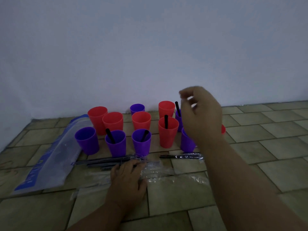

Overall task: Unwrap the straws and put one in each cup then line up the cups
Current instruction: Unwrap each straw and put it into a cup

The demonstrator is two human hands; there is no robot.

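**Your left hand (126, 177) on the straws (103, 161)**

It rests flat on the wrapped straws, which lie left to right. Beyond the straws, your right hand (201, 114) hangs over the cups (141, 120), blurred, loosely curled, seemingly empty. Your left hand is much nearer the next one to unwrap. Tiled floor (250, 155) under the straws; bare wall (150, 47) beyond.

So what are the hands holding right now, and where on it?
Right hand holds nothing: loosely curled, blurred, just above the black straw in a purple cup. Left hand lies on the wrapped straws near their right end, no clear grip.
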